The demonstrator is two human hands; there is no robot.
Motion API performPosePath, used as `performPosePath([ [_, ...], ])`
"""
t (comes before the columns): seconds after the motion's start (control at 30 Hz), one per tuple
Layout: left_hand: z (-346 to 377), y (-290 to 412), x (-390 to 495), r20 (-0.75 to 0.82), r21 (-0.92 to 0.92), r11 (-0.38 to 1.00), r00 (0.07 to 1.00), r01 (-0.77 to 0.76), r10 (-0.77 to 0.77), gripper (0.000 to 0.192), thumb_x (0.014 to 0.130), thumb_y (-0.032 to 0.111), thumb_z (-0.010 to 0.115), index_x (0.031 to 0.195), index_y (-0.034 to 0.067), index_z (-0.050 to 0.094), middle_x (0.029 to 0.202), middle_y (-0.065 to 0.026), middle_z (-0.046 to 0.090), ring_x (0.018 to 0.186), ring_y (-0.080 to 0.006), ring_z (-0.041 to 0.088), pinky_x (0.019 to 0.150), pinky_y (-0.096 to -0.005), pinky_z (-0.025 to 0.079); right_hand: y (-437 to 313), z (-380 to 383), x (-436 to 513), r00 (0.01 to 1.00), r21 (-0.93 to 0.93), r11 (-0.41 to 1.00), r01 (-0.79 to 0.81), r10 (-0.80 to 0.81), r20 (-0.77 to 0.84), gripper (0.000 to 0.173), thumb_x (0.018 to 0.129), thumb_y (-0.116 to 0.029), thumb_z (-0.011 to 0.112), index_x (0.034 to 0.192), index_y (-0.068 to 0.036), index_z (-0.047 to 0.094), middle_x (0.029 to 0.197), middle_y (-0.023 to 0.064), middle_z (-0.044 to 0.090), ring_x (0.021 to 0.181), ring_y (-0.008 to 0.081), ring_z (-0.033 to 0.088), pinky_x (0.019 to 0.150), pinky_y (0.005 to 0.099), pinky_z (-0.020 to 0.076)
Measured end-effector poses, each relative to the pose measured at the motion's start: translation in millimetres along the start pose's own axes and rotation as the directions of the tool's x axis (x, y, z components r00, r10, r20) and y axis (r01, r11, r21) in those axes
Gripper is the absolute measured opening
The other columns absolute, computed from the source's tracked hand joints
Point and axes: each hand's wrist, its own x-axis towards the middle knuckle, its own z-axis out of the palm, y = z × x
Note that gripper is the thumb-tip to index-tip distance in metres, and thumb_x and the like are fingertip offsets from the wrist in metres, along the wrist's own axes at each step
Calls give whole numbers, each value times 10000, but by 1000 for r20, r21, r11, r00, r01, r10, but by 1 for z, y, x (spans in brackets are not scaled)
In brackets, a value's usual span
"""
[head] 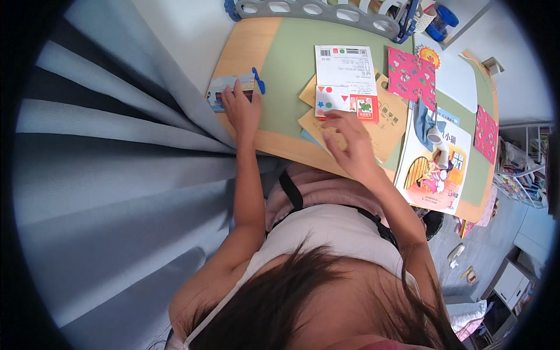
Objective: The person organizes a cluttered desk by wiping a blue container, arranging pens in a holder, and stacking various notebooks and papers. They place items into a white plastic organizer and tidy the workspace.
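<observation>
My left hand (243,109) rests with spread fingers on a small picture booklet (217,104) at the desk's left edge. Beside its fingertips lies a blue plastic object (259,81), possibly small scissors. My right hand (351,142), fingers bent and apart, is over the near side of a paper pile and seems to hold nothing. Brown-covered exercise books (391,109) form the lower part of that pile. On top are a white printed sheet (345,68), a piece with coloured shapes (334,97) and a red card (371,114).
Pink patterned booklets (411,70) and an illustrated book (431,175) lie on the right, with a white tubular object (442,153) and blue cloth (422,127). A grey rack (315,19) borders the green desk mat (286,57) at the back. Curtains (122,175) hang at left.
</observation>
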Motion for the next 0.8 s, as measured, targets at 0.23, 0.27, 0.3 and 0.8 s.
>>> performPosePath([
  [0.23,5,-12,13,114,64,996,991,59,-66,686,849,415,662,1411,106,416,1425,-265,385,1351,-447,322,1100,-521,287,20,49,21,992,-97,995,-19,31,120,225,841,-91,660,1045,-28,588,1222,167,564,1106,349,549,905,401,482],
  [0.27,4,-13,14,119,63,997,991,54,-61,679,849,414,665,1404,106,425,1426,-265,387,1348,-450,328,1098,-521,292,23,53,22,992,-103,995,-12,25,122,228,842,-97,659,1048,-29,588,1224,166,563,1106,348,549,901,401,486],
  [0.3,3,-13,15,124,61,997,991,49,-57,671,849,413,667,1398,107,433,1426,-264,389,1345,-452,333,1095,-520,297,26,55,23,992,-109,994,-7,20,124,231,843,-102,659,1050,-29,588,1226,166,561,1107,347,549,897,401,489],
  [0.8,-23,-5,19,183,-71,996,982,52,-38,526,868,373,642,1290,73,554,1253,-224,576,1180,-389,530,909,-465,474,23,55,25,984,-49,998,-48,56,170,234,843,-116,651,1044,-10,596,1169,193,582,1079,368,565,902,419,484],
])
